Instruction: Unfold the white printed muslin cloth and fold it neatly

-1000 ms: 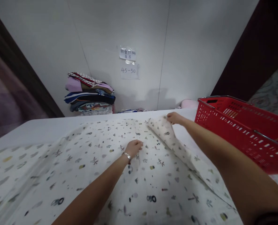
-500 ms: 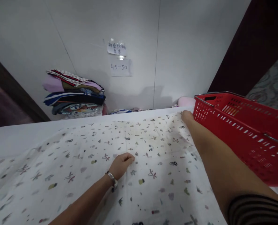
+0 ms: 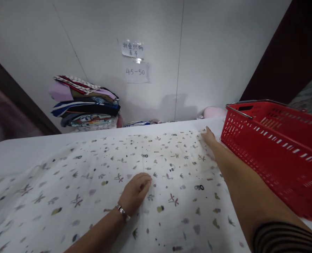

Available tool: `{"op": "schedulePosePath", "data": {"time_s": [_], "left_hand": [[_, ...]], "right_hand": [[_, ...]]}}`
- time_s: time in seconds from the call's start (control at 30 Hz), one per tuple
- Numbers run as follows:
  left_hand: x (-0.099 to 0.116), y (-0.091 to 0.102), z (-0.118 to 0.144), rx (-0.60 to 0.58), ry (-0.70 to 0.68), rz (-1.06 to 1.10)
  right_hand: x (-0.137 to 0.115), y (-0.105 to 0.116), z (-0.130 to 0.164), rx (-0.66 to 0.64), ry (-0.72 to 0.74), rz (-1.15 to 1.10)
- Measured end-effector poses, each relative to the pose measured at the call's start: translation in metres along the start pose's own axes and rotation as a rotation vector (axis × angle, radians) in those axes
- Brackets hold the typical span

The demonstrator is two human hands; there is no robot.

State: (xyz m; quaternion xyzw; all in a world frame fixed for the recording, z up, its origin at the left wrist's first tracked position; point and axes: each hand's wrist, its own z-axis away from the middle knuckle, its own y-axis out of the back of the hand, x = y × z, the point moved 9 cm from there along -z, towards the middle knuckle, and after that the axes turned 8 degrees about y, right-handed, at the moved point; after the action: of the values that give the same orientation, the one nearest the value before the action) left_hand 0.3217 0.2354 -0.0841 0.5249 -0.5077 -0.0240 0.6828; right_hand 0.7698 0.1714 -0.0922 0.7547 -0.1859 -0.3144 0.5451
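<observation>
**Cloth spread flat, basket crowding the right**

Your left hand [image 3: 136,191] rests loosely curled, holding nothing, mid-sheet on the white printed cotton cloth [image 3: 98,182] covering the white table [image 3: 26,149]. Your right hand [image 3: 210,137] presses flat on its far corner, just beside the red plastic basket [image 3: 274,154]; a sideways sweep could snag there. Open room lies left.

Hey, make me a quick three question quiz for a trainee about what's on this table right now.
1. True or false: the left hand lies on the printed cloth.
2. What is nearest the right hand? A) folded pile B) red basket C) wall note
3. Fill in: the left wrist wears a ____.

Key: 1 true; 2 B; 3 bracelet.
</observation>
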Motion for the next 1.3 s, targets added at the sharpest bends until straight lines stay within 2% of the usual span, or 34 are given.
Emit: {"op": "schedulePosePath", "data": {"time_s": [0.13,0.2,0.27,0.37,0.47,0.57,0.63,0.8,0.87,0.97,1.13,1.2,1.3], "left_hand": [[-0.008,-0.001,0.001,0.041,-0.062,-0.245],[-0.013,-0.006,0.002,0.021,-0.073,-0.369],[-0.019,-0.010,0.003,-0.003,-0.062,-0.461],[-0.027,-0.015,0.003,-0.034,-0.042,-0.527],[-0.029,-0.018,0.003,-0.041,-0.050,-0.547],[-0.028,-0.018,0.003,-0.055,-0.042,-0.563],[-0.026,-0.016,0.004,-0.051,-0.034,-0.569],[-0.027,-0.005,0.005,0.017,-0.038,-0.591],[-0.035,-0.004,0.002,0.001,0.011,-0.610],[-0.043,-0.005,-0.003,-0.046,0.088,-0.622],[-0.039,0.004,0.002,-0.082,0.153,-0.603],[-0.037,0.010,0.010,-0.065,0.139,-0.629],[-0.046,0.012,0.023,-0.092,0.135,-0.669]], "right_hand": [[-0.021,-0.005,0.032,-0.006,0.128,0.007],[-0.029,-0.010,0.050,-0.055,0.204,0.031],[-0.027,-0.016,0.063,-0.127,0.214,0.060],[-0.015,-0.021,0.063,-0.232,0.165,0.059],[-0.010,-0.020,0.049,-0.272,0.140,0.039],[-0.009,-0.016,0.042,-0.272,0.130,0.029],[-0.006,-0.009,0.047,-0.247,0.119,0.027],[0.024,0.006,0.088,-0.168,0.037,0.079],[0.036,0.005,0.102,-0.174,0.019,0.096],[0.044,0.003,0.106,-0.201,0.017,0.090],[0.046,0.005,0.107,-0.232,-0.034,0.085],[0.048,0.010,0.125,-0.184,-0.023,0.103],[0.055,0.014,0.168,-0.164,0.002,0.108]]}}
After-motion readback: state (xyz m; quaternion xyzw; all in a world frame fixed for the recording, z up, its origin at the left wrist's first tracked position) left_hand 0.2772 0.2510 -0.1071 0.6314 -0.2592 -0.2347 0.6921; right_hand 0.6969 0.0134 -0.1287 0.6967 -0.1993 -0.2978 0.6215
